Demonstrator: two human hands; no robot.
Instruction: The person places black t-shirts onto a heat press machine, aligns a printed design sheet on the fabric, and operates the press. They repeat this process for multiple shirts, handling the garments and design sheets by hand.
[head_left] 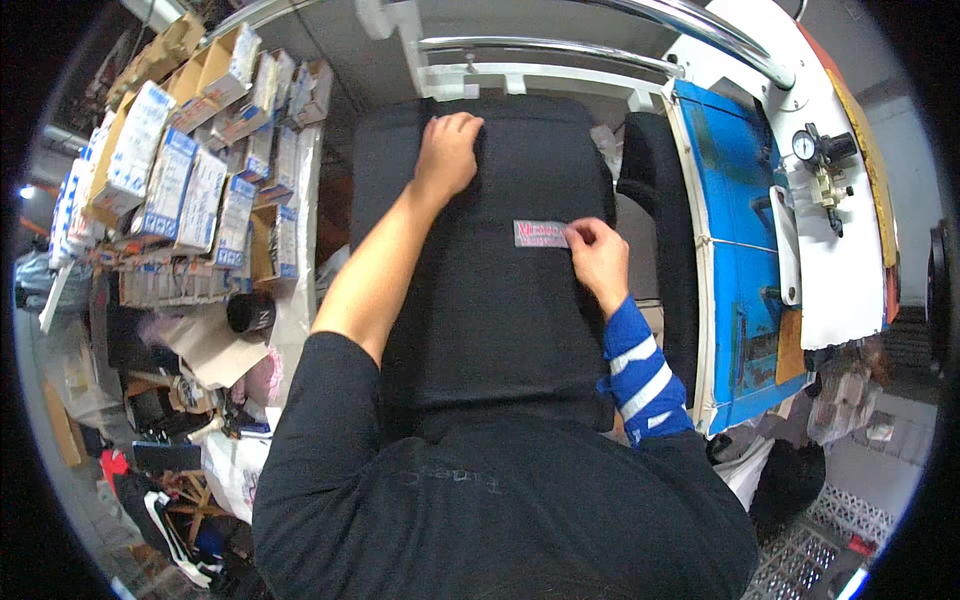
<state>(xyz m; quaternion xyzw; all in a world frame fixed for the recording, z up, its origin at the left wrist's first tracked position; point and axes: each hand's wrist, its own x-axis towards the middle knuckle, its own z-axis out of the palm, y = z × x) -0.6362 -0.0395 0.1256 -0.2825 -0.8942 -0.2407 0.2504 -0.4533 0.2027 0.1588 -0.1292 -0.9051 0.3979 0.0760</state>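
The left hand point(447, 150) lies flat, fingers curled over the far edge of a black fabric piece point(480, 320) spread on the surface. The right hand point(598, 260) pinches a small grey label point(538, 233) near the fabric's right edge. Stacked cardboard boxes point(170, 170) stand beyond the surface's left edge; a blue panel point(735, 230) stands at its right.

Obstacles: stacked cartons point(190, 170) crowd the left; blue machine panel point(735, 250) walls the right; black fabric point(480, 300) between lies open.
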